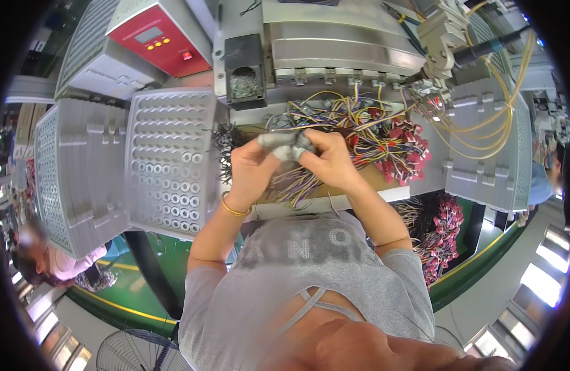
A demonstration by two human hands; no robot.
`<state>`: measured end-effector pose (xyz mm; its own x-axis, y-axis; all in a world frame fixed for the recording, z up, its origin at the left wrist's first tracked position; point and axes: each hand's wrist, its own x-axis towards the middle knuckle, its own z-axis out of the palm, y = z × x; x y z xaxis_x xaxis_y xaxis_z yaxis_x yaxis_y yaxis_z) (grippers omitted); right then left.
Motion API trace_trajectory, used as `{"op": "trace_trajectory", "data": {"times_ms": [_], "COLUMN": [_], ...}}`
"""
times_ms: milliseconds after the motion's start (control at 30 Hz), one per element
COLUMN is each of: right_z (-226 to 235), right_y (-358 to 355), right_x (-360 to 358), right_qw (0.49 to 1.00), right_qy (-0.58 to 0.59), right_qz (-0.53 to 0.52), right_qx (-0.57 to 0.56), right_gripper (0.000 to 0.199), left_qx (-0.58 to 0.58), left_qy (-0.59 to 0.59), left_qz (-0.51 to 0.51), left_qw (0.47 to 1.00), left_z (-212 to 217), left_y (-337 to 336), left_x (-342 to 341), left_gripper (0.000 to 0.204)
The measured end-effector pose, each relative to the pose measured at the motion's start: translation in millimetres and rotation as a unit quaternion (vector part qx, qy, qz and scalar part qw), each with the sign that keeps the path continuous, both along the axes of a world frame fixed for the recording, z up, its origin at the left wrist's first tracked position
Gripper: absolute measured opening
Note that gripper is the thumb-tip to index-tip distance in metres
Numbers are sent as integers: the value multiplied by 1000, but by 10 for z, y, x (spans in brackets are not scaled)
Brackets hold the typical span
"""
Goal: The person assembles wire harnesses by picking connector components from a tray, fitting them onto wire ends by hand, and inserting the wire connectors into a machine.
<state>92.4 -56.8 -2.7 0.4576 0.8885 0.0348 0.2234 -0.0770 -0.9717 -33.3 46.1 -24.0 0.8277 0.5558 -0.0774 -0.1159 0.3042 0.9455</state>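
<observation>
Wires (pixel 366 128) yel./purple/red, conns (pixel 410 151) pink, panel (pixel 177 38) red w/ 3 yel. btns (pixel 158 44).

Left hand (pixel 253 167) and right hand (pixel 331 159) close together over the left part of a tangle of coloured wires (pixel 362 139), both pinching a grey piece (pixel 302 143), too blurred to identify. Red connectors (pixel 408 153) clustered at the tangle's right end; grey tray (pixel 169 128) to its left, pale rings (pixel 175 185) in the nearer rows. Beyond the tangle, a long metal housing (pixel 347 51); beyond and left, a black open box (pixel 242 49).
</observation>
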Motion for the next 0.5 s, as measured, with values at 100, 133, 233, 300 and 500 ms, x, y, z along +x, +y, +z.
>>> {"op": "trace_trajectory", "data": {"times_ms": [100, 133, 233, 300, 500], "right_z": [-60, -24, -2, -67, -247], "right_y": [35, 44, 72, 79, 278], "right_x": [12, 27, 71, 103, 279], "right_qw": [1000, 1000, 994, 991, 935], "right_qy": [14, 11, 100, 136, 216], "right_qz": [-2, -7, 36, 3, -267], "right_qx": [-11, -12, 0, -2, 89], "right_gripper": [11, 11, 12, 12, 4], "left_qx": [-138, -194, -203, -243, 359], "left_qy": [-23, -42, -49, -69, 125], "left_qz": [33, 33, -27, -28, -33], "left_qw": [990, 980, 978, 967, 924], "left_z": [-32, -7, -24, 33, -193], "left_y": [31, 47, 75, -21, -124], "left_x": [65, 87, 89, 144, 98], "left_gripper": [18, 19, 26, 30, 38]}}
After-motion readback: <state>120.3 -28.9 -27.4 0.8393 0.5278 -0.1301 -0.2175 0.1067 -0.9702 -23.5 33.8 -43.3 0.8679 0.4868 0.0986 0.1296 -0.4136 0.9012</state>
